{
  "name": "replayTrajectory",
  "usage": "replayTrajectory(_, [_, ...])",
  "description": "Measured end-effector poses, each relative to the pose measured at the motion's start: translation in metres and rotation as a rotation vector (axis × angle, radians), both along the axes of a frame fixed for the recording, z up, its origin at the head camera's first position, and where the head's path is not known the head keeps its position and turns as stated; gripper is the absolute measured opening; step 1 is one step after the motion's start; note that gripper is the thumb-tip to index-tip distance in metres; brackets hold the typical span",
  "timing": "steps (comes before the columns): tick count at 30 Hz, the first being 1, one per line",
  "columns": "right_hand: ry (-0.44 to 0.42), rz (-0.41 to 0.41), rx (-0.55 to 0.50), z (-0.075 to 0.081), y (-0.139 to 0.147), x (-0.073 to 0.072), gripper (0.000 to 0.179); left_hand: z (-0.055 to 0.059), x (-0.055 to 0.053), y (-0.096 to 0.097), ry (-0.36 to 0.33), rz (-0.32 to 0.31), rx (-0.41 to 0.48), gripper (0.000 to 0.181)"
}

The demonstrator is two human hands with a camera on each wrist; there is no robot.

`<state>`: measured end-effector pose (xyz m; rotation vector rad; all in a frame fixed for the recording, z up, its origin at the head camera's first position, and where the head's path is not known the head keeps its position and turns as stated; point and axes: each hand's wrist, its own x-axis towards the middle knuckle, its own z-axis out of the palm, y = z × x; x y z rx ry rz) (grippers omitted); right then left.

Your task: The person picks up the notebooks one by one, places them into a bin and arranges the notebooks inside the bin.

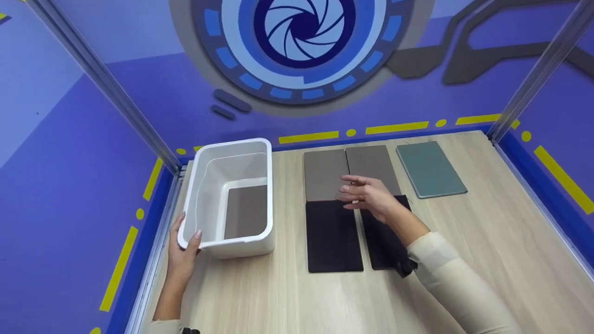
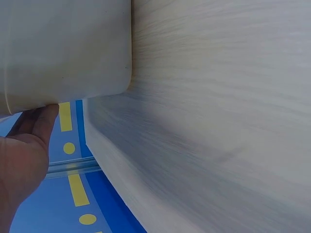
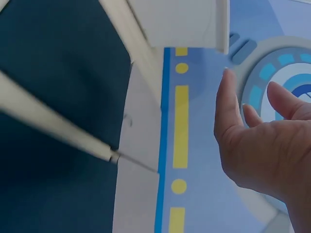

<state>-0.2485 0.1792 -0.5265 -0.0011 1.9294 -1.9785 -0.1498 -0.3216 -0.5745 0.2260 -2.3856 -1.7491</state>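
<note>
A white plastic bin (image 1: 241,249) stands at the left of the table, with a grey-brown notebook (image 1: 246,212) flat on its floor. My left hand (image 1: 181,257) grips the bin's near left corner, thumb over the rim and fingers along the outer side. In the left wrist view that hand (image 2: 24,162) touches the bin wall (image 2: 68,48). Above the notebooks hovers my right hand (image 1: 371,197), fingers extended and holding nothing. Beneath it lie two grey-brown notebooks (image 1: 325,174) and, nearer me, two black notebooks (image 1: 333,239), one partly hidden by the arm.
A green notebook (image 1: 431,169) lies apart at the right back. The wooden table (image 1: 492,241) is bounded by a printed blue-purple back panel (image 1: 153,88) and side panels, with metal posts (image 1: 106,83) in the corners.
</note>
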Motion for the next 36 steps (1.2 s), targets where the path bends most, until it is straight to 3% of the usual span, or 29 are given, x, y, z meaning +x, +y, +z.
replayTrajectory(6, [0.004, -0.006, 0.069, -0.007, 0.019, 0.003, 0.062, 0.000, -0.002, 0.000, 0.003, -0.001, -0.017, 0.071])
replayTrajectory(13, [-0.029, -0.030, 0.046, -0.020, 0.041, 0.011, 0.065, 0.002, -0.004, 0.002, -0.025, -0.014, 0.045, 0.071])
replayTrajectory(28, [-0.127, -0.083, 0.043, -0.046, 0.079, 0.032, 0.072, 0.003, -0.004, 0.000, -0.016, -0.020, 0.043, 0.070])
replayTrajectory(36, [-0.123, -0.081, 0.129, -0.059, 0.093, 0.043, 0.074, 0.001, -0.001, 0.000, -0.003, -0.020, 0.062, 0.071])
